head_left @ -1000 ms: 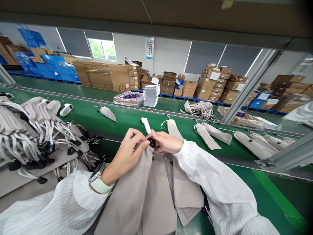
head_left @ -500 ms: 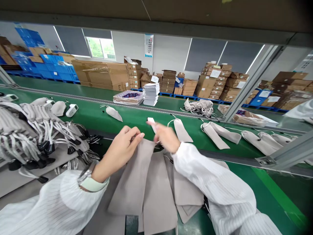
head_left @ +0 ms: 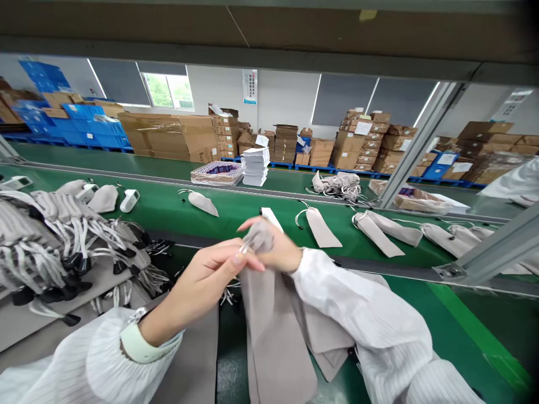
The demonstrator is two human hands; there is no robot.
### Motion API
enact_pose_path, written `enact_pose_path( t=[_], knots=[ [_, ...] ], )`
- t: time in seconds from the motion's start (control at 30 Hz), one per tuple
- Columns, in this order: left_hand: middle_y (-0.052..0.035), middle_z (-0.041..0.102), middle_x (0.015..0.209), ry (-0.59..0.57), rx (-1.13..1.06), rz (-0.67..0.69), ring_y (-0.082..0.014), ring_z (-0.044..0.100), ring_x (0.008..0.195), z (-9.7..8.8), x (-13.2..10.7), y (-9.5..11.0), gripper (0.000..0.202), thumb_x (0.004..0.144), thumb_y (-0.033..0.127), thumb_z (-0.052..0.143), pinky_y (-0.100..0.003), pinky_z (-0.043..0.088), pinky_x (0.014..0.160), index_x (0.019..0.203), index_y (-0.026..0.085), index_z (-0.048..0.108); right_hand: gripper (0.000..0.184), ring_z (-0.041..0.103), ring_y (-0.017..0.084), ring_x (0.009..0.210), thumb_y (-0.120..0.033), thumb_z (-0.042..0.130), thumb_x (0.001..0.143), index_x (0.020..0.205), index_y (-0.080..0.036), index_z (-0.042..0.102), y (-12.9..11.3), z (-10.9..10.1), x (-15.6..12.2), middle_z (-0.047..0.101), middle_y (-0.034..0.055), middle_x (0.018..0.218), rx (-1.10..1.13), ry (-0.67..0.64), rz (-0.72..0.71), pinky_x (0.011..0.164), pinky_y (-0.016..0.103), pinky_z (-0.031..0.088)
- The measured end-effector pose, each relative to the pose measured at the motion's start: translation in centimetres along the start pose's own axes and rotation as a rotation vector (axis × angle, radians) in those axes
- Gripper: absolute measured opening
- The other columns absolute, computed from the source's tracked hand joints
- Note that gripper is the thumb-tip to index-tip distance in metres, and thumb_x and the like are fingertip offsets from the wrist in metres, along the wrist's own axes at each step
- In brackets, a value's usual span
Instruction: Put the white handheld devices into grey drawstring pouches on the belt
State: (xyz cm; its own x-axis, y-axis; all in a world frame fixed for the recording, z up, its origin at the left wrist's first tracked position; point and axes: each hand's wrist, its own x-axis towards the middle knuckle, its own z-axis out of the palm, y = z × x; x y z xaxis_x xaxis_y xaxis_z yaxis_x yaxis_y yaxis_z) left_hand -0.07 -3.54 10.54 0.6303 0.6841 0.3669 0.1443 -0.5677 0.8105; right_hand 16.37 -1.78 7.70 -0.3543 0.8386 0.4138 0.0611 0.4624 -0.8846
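A long grey drawstring pouch hangs in front of me, its top bunched between my two hands. My left hand is closed, thumb and fingers pinching the pouch's gathered neck by its whitish cord. On the other side my right hand, smeared by motion, is wrapped round the bunched top; its fingertips are partly hidden. Under and beside the held pouch lie more flat grey pouches. At the left, a heap of grey pouches shows white cords and black cord stoppers.
Beyond my hands a green conveyor belt carries spaced-out pouches and a white power strip. A white charger-like block lies at left. Farther back stand a stack of white booklets and a patterned basket. A metal post rises at right.
The pouch's top, flat and spread between my hands before, is now bunched up. My right hand has come in against my left. The view has tilted slightly upward.
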Motion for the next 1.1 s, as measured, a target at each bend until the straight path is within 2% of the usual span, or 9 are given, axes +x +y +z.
enact_pose_path(
  t=[0.13,0.2,0.3,0.43,0.53,0.67,0.83,0.97,1.1],
  knots=[
    [-0.0017,0.057,0.088,-0.135,0.344,-0.056,-0.0168,0.053,0.080,1.1,0.4,-2.9,0.025,0.081,0.038,0.042,-0.025,0.040,0.069,0.089,0.022,0.059,0.050,0.048,0.018,0.091,-0.030,0.049,0.068,0.112,-0.015,0.031,-0.4,-7.7,0.1,0.047,0.0093,0.102,-0.653,0.853,0.013,0.077,0.030,0.038],
    [-0.0041,0.056,0.096,-0.238,0.468,-0.124,-0.0203,0.052,0.087,1.7,0.4,-5.0,0.028,0.078,0.039,0.047,-0.027,0.040,0.072,0.098,0.021,0.056,0.050,0.043,0.024,0.098,-0.030,0.049,0.068,0.112,-0.011,0.033,0.0,-12.1,-0.8,0.046,0.0138,0.104,-1.059,1.014,0.208,0.081,0.035,0.034],
    [-0.0054,0.056,0.090,-0.341,0.572,-0.166,-0.0212,0.054,0.083,2.7,0.1,-7.1,0.024,0.076,0.033,0.049,-0.027,0.041,0.068,0.095,0.020,0.057,0.047,0.041,0.032,0.097,-0.025,0.047,0.067,0.111,-0.009,0.039,2.2,-16.3,-3.3,0.050,0.0184,0.098,-1.426,0.965,0.602,0.076,0.042,0.033],
    [-0.0030,0.054,0.079,-0.328,0.688,-0.144,-0.0189,0.054,0.075,3.3,-0.5,-7.5,0.009,0.076,0.019,0.047,-0.025,0.037,0.060,0.081,0.020,0.055,0.049,0.042,0.035,0.094,-0.023,0.042,0.070,0.116,-0.006,0.037,6.2,-16.8,-5.0,0.047,0.0242,0.100,-1.467,0.919,0.838,0.070,0.044,0.032],
    [-0.0010,0.051,0.073,-0.316,0.752,-0.132,-0.0171,0.052,0.068,3.6,-0.6,-7.3,0.005,0.074,0.015,0.046,-0.024,0.033,0.054,0.074,0.019,0.049,0.047,0.039,0.032,0.102,-0.022,0.038,0.075,0.121,-0.012,0.034,7.9,-14.6,-3.4,0.043,0.0214,0.109,-1.429,0.762,0.695,0.077,0.045,0.030],
    [-0.0004,0.048,0.068,-0.350,0.695,-0.094,-0.0164,0.047,0.070,3.6,-0.5,-7.0,0.012,0.076,0.016,0.043,-0.024,0.031,0.057,0.065,0.018,0.042,0.050,0.040,0.026,0.104,-0.032,0.050,0.073,0.119,-0.020,0.037,9.8,-11.3,-0.6,0.047,0.0123,0.111,-1.023,0.404,0.590,0.088,0.040,0.028],
    [0.0031,0.042,0.064,-0.347,0.398,-0.110,-0.0123,0.040,0.062,2.8,0.2,-5.8,0.015,0.084,0.027,0.033,-0.022,0.030,0.055,0.073,0.019,0.041,0.050,0.049,0.024,0.097,-0.020,0.053,0.071,0.118,-0.016,0.038,11.1,-11.3,-0.2,0.053,0.0126,0.103,-0.758,0.445,0.648,0.083,0.041,0.037],
    [0.0046,0.037,0.064,-0.212,0.259,-0.112,-0.0096,0.034,0.056,2.3,0.9,-4.7,0.020,0.087,0.033,0.029,-0.020,0.027,0.051,0.076,0.019,0.040,0.057,0.057,0.017,0.086,-0.024,0.042,0.079,0.128,-0.014,0.016,7.8,-11.3,0.4,0.056,0.0098,0.099,-0.389,0.492,0.496,0.071,0.034,0.049],
    [0.0047,0.037,0.063,-0.165,0.268,-0.053,-0.0090,0.034,0.056,2.3,0.7,-3.9,0.024,0.086,0.033,0.034,-0.021,0.026,0.052,0.068,0.017,0.038,0.089,0.058,0.018,0.088,-0.017,0.062,0.062,0.129,-0.029,0.005,1.6,-7.4,1.0,0.056,0.0017,0.096,0.233,0.387,0.156,0.078,0.037,0.048]
  ],
)
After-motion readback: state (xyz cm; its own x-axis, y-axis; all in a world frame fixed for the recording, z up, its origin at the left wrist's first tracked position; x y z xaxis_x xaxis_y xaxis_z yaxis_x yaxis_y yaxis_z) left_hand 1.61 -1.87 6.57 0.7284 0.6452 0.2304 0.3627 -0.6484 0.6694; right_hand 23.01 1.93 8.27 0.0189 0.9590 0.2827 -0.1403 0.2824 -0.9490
